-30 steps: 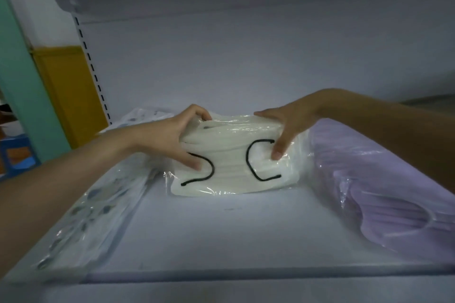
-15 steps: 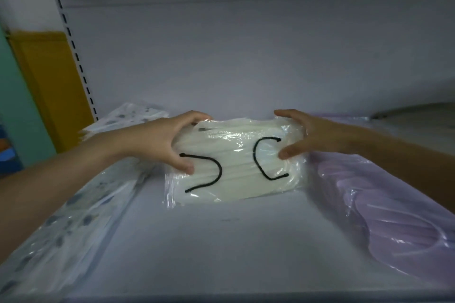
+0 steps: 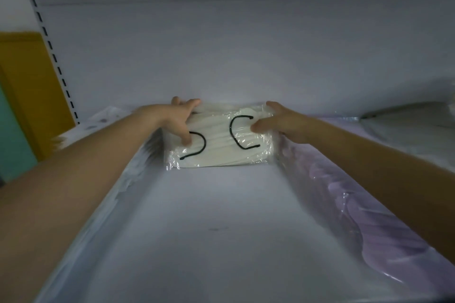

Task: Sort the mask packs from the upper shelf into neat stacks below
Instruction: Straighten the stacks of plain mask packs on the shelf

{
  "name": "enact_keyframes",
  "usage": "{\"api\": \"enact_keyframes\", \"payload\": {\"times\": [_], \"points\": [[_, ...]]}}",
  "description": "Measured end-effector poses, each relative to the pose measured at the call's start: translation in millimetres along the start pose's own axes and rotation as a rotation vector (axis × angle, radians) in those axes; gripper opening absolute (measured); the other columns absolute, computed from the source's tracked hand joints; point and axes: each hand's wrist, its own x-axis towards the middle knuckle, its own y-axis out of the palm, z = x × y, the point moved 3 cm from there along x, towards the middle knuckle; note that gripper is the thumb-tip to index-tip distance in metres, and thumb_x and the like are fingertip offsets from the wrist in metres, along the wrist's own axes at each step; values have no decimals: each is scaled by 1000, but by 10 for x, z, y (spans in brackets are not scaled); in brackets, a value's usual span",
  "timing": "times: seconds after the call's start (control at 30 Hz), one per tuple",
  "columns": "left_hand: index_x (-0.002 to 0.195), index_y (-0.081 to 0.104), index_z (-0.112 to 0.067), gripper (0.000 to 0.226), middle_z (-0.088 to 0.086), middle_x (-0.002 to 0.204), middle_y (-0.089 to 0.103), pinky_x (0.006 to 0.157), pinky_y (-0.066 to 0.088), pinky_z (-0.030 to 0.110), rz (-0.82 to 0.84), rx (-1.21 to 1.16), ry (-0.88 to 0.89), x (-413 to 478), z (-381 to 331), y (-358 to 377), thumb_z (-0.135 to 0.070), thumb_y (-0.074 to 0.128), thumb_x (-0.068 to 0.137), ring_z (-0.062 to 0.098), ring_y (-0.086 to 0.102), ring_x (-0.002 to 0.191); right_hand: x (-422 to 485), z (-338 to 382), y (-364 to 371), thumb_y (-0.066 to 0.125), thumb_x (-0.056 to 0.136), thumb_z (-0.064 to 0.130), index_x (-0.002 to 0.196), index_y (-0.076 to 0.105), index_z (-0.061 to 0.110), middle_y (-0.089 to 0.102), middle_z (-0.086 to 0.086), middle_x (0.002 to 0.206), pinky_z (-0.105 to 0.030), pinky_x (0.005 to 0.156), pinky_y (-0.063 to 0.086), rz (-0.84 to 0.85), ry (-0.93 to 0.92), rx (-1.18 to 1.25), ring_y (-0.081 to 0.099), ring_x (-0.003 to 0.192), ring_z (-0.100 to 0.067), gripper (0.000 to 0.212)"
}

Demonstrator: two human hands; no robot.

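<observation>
Since the earlier frames we've reached deeper: arms are stretched further and the white mask pack (image 3: 221, 147) now sits at the shelf's (image 3: 209, 229) back edge, up against the back wall (image 3: 234, 56). Both hands are clamped on it. Our left hand (image 3: 176, 119) holds the left end, thumb on the top face by the black ear loop and fingers hooked over the far edge. Our right hand (image 3: 280, 123) does the same at the right end. The pack lies between the patterned pack (image 3: 98, 122) along the left edge and the lilac pack (image 3: 369, 204) along the right edge, and it looks to be touching or nearly touching both. Risks as we see them: the film is glossy, so thumbs could slide if we push or pull at full reach. The masks inside seem loose, so squeezing the ends may buckle the stack and leave it lumpy. A skewed push could ride the right end up onto the lilac pack or drag the neighbours out of line. The near side looks slightly lower than the far side, so the pack may settle tilted against the wall. Writing: none readable. We see only the two black loops and faint dots on the patterned pack, with no brand or label legible.
</observation>
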Motion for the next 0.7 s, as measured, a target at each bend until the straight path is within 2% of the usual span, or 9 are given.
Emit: {"api": "enact_keyframes", "payload": {"times": [0.17,0.23,0.27,0.33,0.43,0.5,0.57,0.63,0.7], "points": [[149,-4,-35,111,9,147,13,109,25,29,-49,-226,29,-23,85,48,-25,75,72,24,23,138,57,5,24,76,73,10,132,32,13,58,-4,107,-27,80,50,15,19,137,61,94,-17,73],[149,3,-37,106,6,146,14,108,22,28,-53,-293,36,-64,122,39,-27,76,73,22,22,138,96,-14,28,89,50,27,129,40,7,63,-14,106,-37,80,51,29,51,66,64,90,-26,96],[149,5,-36,101,6,145,14,109,22,28,-61,-255,36,-91,119,34,-27,75,76,23,22,138,141,-31,27,90,42,30,125,45,5,63,-17,102,-38,75,49,59,62,39,62,84,-29,98],[150,5,-32,100,6,149,9,113,19,33,-122,-36,32,-141,74,1,-32,73,76,26,17,140,177,4,35,83,46,27,109,56,5,54,-18,91,-34,68,40,121,68,19,49,79,-30,72],[150,-3,-33,102,3,157,-5,117,6,45,-210,176,129,-190,-59,-78,-44,67,78,24,-2,145,5,174,58,78,47,26,105,57,4,52,-27,101,-43,81,42,148,84,-14,47,90,-31,66],[149,-5,-36,88,-3,159,-5,118,-1,45,-184,77,173,-185,-149,-73,-47,53,84,19,-7,146,-7,224,27,77,58,28,134,46,9,48,-27,132,-53,100,37,80,30,-228,49,113,-30,85],[149,-4,-35,70,-7,159,-5,117,-4,44,-176,18,155,-155,-215,45,-47,37,94,17,-9,146,-64,293,25,72,76,32,150,8,21,14,-10,155,-47,113,19,-78,-92,-665,20,141,-28,99],[150,-5,-32,67,-6,159,-7,117,-5,45,-193,86,133,-123,-249,220,-52,29,96,19,-10,146,-144,367,137,60,86,40,150,-5,24,-5,-3,158,-41,116,4,-136,-314,-920,-3,145,-23,92],[149,-10,-30,73,-3,159,-12,117,-6,47,-225,169,145,-120,-235,333,-55,31,95,21,-13,145,-176,325,284,46,90,53,149,-5,25,-9,0,158,-39,116,-4,-97,-384,-1055,-9,145,-20,83]]}}
